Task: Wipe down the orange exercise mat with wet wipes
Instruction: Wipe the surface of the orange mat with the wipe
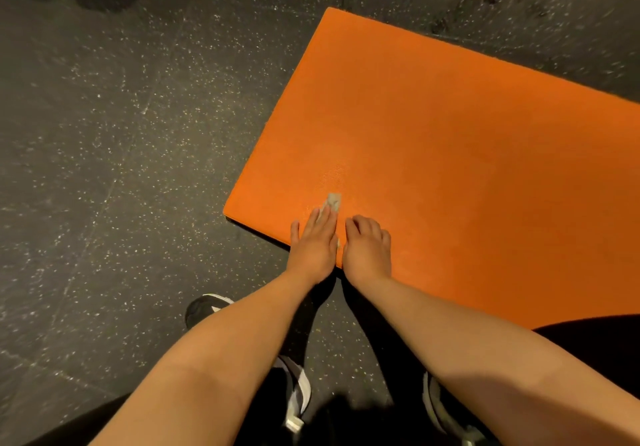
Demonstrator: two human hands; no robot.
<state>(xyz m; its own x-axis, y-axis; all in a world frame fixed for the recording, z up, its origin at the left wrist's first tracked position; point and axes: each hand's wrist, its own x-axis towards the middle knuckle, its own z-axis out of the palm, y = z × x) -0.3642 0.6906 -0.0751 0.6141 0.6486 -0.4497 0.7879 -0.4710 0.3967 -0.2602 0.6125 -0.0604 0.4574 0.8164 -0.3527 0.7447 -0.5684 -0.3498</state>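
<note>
1. At the lower centre of the frame, both hands are on the near long edge of the orange mat point(433, 151), close to its left corner.
2. The mat lies flat on the dark speckled floor point(104, 134). Its long axis goes from the centre left of the frame to the right edge and out of view. So almost all of its surface is above and to the right of the hands.
3. The left hand point(313, 241) is flat, palm down, with straight fingers. It presses the wet wipe point(334, 201) on the mat, and a pale end of the wipe shows just beyond the fingertips.
4. The right hand point(367, 246) is just beside it, towards the right. Its fingers are bent and the knuckles are up. It rests on the mat, but it is not possible to tell if it holds anything.
5. Both forearms reach forward from the bottom of the frame, nearly parallel. The right one is on the side where the long part of the mat goes.
6. Judgement: the wiping hand probably has to go upward and to the right, along the long axis, and the person will need to step to the right to reach the far part.
</note>
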